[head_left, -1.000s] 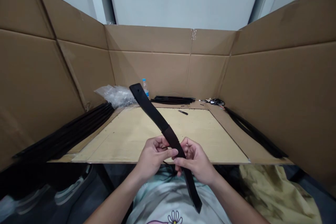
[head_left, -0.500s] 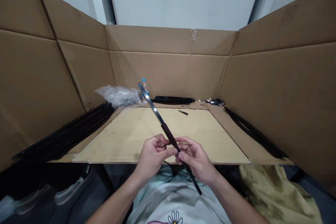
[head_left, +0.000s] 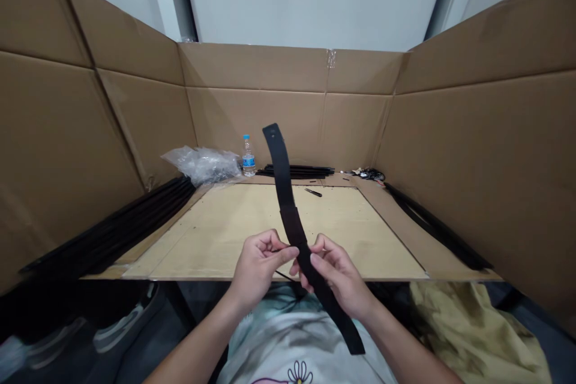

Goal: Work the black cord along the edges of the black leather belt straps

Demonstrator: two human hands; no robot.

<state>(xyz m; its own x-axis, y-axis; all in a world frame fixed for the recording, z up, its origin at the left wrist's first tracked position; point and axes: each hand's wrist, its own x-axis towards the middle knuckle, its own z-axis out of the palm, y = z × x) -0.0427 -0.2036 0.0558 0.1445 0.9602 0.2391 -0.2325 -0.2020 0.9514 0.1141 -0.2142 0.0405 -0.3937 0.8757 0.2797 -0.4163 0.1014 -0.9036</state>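
A long, curved black flat strip (head_left: 282, 177) is held up over the table's near edge. Its broad face is turned towards me, with small holes by the top end and a dark sleeve-like band (head_left: 293, 227) around its middle. My right hand (head_left: 337, 270) is closed on the strip just below the band, thumb in front and fingers behind. At the strip's left edge, my left hand (head_left: 258, 264) is closed in a pinch on a thin black cord, the thumb tip touching the strip. Part of the cord (head_left: 284, 276) hangs below the fingers.
Black strips lie piled at the left (head_left: 135, 222), at the back (head_left: 301, 171) and at the right (head_left: 436, 228). A plastic bag (head_left: 202, 163), a water bottle (head_left: 248, 159), a small cutter knife (head_left: 313, 192) and tangled cords (head_left: 368, 174) are also there. Cardboard walls (head_left: 256, 114) surround the table.
The strip has turned from edge-on to broad face towards me, and its top end has swung right, uncovering the bottle. Both hands stay almost in place.
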